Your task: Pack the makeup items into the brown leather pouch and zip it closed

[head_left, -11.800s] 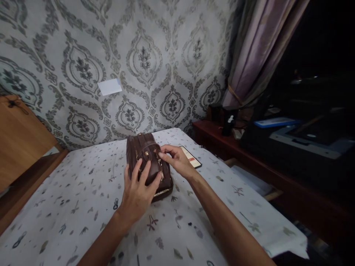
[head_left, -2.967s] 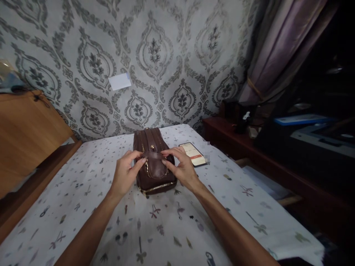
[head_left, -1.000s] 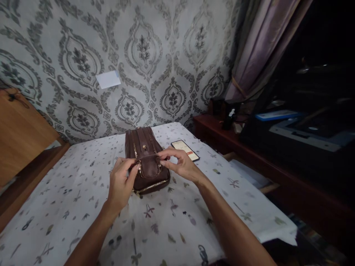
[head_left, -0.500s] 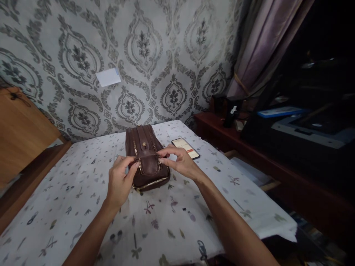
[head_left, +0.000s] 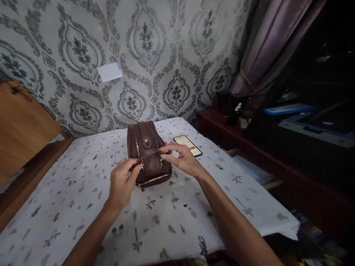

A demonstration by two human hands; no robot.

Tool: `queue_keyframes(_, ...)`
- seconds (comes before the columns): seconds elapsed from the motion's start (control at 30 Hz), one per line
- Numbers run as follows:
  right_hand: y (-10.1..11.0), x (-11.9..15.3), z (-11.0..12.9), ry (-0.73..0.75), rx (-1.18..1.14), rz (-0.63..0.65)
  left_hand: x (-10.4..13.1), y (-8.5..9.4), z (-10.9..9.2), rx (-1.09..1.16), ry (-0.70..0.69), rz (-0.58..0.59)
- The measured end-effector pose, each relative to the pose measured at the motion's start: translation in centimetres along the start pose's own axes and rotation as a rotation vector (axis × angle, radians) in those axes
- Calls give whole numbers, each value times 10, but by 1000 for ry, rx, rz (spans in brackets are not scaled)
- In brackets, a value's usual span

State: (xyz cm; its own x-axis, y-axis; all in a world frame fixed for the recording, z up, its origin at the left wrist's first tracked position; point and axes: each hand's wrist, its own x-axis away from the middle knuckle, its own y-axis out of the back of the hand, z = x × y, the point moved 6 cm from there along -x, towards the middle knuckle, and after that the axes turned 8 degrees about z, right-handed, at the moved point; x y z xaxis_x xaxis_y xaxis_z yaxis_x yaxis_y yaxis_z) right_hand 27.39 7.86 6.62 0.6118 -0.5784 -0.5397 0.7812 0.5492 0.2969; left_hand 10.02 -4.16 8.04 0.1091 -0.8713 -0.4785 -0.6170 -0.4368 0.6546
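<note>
A brown leather bag with gold zippers and a round gold stud lies on the patterned tablecloth. On its left side, my left hand pinches the bag near a zipper, thumb against fingers. My right hand grips the opposite side, also between thumb and fingertips. A thin brown edge or strip of the bag runs slantwise from one hand to the other; I cannot make out which part it is. The curved front zipper shows below the hands.
A phone with a lit screen lies right of the bag. The white tablecloth covers the table. A wooden panel stands at left, a dark red shelf at right. Patterned wallpaper with a white paper is behind.
The view has shifted slightly. The thin edge between my hands now slants more, its right end higher. Both hands keep their pinch on the bag.
</note>
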Motion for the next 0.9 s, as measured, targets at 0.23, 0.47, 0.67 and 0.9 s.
queue_keyframes(0.23,-1,0,1,-8,11,12,14,-5,-2,-68,-134,-5)
queue_keyframes(0.47,-2,1,10,18,101,32,20,-8,-4,-121,-298,-25)
queue_keyframes(0.67,-6,11,20,37,275,72,22,-8,-4,-135,-335,-36)
queue_keyframes(0.9,-19,38,26,221,475,88,29,-11,-6,-225,-457,2)
